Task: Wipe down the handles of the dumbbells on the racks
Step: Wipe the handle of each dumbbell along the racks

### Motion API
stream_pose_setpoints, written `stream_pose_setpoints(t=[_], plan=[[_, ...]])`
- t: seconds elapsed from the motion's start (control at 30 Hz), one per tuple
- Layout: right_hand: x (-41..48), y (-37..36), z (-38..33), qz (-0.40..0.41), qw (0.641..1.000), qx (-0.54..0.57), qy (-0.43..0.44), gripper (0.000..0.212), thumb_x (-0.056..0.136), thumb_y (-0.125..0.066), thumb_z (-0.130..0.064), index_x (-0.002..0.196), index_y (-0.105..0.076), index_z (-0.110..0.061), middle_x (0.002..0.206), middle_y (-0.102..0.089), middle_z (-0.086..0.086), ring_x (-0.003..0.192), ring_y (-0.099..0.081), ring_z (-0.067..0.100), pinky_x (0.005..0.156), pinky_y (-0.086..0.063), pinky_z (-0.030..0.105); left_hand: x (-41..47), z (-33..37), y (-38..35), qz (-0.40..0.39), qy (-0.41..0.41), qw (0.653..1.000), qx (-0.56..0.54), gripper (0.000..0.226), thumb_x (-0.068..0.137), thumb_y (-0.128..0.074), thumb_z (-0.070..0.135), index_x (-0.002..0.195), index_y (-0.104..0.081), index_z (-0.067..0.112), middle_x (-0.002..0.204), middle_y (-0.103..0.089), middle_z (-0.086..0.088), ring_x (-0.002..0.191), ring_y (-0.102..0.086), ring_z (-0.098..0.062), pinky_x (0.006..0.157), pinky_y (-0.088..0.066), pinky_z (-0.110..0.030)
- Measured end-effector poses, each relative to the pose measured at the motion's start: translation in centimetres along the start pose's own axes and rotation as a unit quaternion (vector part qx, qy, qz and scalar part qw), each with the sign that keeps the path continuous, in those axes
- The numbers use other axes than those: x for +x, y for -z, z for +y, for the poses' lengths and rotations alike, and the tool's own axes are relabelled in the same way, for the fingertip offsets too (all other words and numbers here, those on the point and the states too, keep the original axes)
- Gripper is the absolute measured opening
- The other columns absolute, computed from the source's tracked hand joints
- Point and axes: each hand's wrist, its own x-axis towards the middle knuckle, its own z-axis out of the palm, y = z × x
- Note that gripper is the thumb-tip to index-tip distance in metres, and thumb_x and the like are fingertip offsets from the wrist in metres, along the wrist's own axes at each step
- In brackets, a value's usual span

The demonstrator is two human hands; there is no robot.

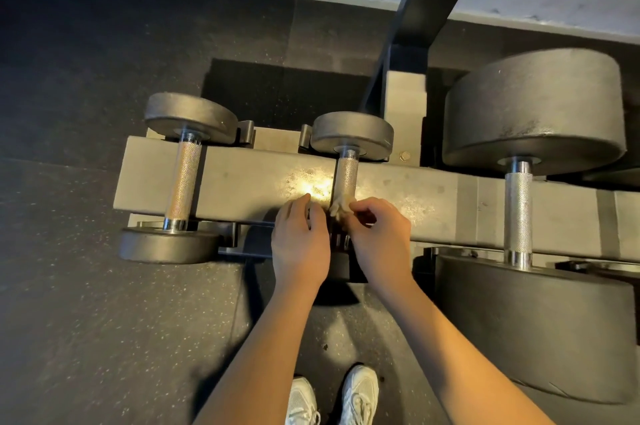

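A dark speckled rubber floor (86, 303) filled the view from above. Across it ran the lower rail (259, 178) of a dumbbell rack, a flat dark beam with a bright patch of light on its top face.

The largest dumbbell (533, 113) lay across the right part of the rail, its thick black heads on the rail's far and near sides and its knurled steel handle (517, 213) crossing over it. A small dumbbell (183, 178) lay the same way across the rail's left end. A second small dumbbell (351, 133) crossed the middle of the rail; its far head showed beyond the rail, and its near head was mostly hidden under the hands.

Two bare forearms reached to the rail's near edge. The left hand (299, 241) had curled fingers just left of the middle handle (347, 175); whether they gripped anything could not be told. The right hand (377, 237) pinched a pale cloth (338, 206) between curled fingers and thumb.

White shoes (360, 393) stood on the floor, well to the near side of the rail.

The cloth, smallest of all, was bunched against the near end of the middle handle, over the rail's near edge.
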Motion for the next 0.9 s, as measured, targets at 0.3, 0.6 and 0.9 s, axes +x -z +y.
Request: stream_pose_setpoints(t=[0.3, 0.6, 0.9], plan=[[4.3, -0.2, -1.1, 0.014, 0.998, 0.036, -0.041, 0.005, 0.087, -0.061, -0.017, 0.085, -0.065, -0.016, 0.082, -0.061, 0.001, 0.075, -0.055, 0.012, 0.064, -0.043, 0.023, 0.1, 0.2, 0.0, 0.002, -0.001, 0.999, 0.054, 0.044, 0.101, -0.029, 0.035, 0.141, -0.043, 0.021, 0.145, -0.043, 0.003, 0.136, -0.034, -0.013, 0.116, -0.025, -0.043], [2.8, -0.1, -0.9, -0.011, 0.999, 0.030, -0.044, 0.004, 0.088, -0.063, -0.021, 0.084, -0.063, -0.020, 0.085, -0.061, -0.003, 0.078, -0.057, 0.012, 0.064, -0.047, 0.023, 4.2, -1.8, 3.6, -0.070, -0.146, 0.887, 0.433, 0.051, 0.096, -0.024, 0.028, 0.144, -0.036, 0.013, 0.158, -0.017, -0.008, 0.145, -0.017, -0.030, 0.115, -0.027, -0.044], [4.3, -1.4, -1.8, 0.066, 0.997, 0.004, -0.027, 0.009, 0.089, -0.063, -0.021, 0.091, -0.067, -0.013, 0.090, -0.062, 0.000, 0.080, -0.056, 0.010, 0.069, -0.048, 0.026, 4.3, -2.2, 4.3, -0.103, -0.145, 0.879, 0.442, 0.050, 0.103, -0.024, 0.033, 0.151, -0.019, 0.020, 0.161, -0.005, 0.003, 0.148, -0.006, -0.023, 0.112, -0.030, -0.038]])
